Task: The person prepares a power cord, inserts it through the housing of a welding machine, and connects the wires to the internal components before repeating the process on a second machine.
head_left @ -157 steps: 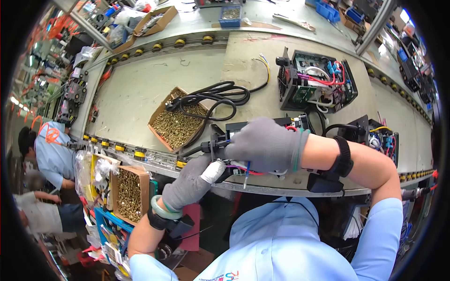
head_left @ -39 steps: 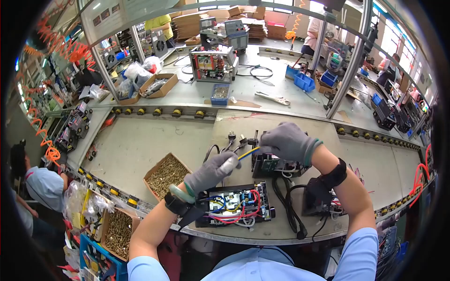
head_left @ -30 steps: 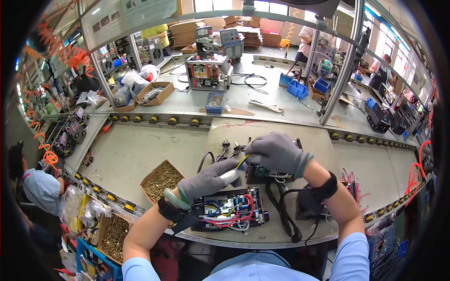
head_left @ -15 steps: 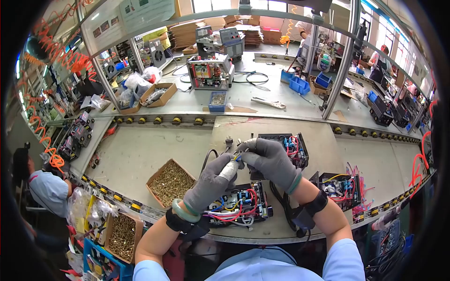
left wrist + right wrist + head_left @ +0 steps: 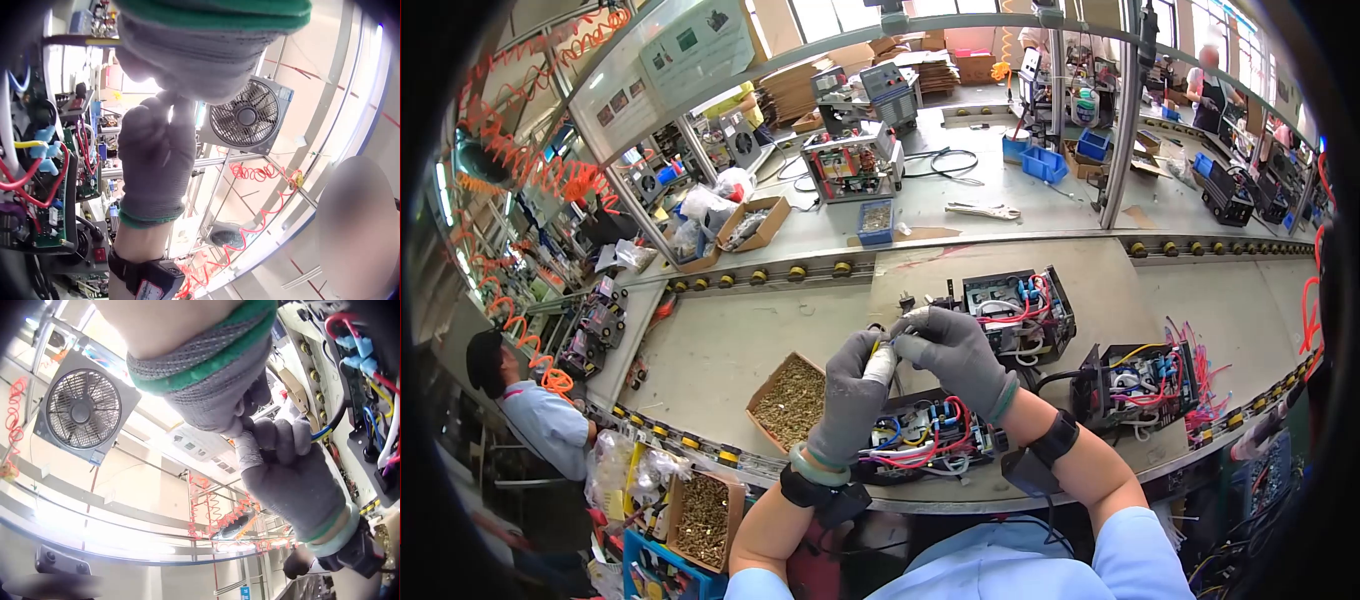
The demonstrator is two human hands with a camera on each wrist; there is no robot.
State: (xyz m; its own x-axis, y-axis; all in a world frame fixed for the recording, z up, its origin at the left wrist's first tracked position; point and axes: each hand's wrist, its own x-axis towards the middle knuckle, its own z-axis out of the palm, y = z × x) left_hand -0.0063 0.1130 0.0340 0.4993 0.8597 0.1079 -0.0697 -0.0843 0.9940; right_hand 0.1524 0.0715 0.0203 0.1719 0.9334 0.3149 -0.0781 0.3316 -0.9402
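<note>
The coloured wires [image 5: 875,349], yellow and blue, are between your two gloved hands, at the centre of the head view and above the worktop [image 5: 700,345]. They come out of the end of a black cable [image 5: 340,415]. Your left hand [image 5: 848,405] grips them, its fingers curled round them and its wrapped thumb pointing up. Your right hand [image 5: 960,362] reaches in from 4 o'clock, fingers bent, and pinches at the wire ends beside that thumb; which strand it has is hidden.

Taking your joined fingertips as the clock's centre, an open box of brass-coloured pieces [image 5: 771,379] sits near 8 o'clock. The front chassis [image 5: 930,440], with blue, yellow and red leads, lies at 5 o'clock, partly under your right forearm. The rear chassis [image 5: 1040,318] stands between 2 and 3 o'clock, and the side chassis [image 5: 1138,385], with pink leads at its far edge, is out at 3 o'clock. A plug [image 5: 907,300] lies just past your fingers at 12 o'clock. Farther off, you have a blue tray [image 5: 876,236] at 12 o'clock and metal pliers [image 5: 982,211] at 1 o'clock.
</note>
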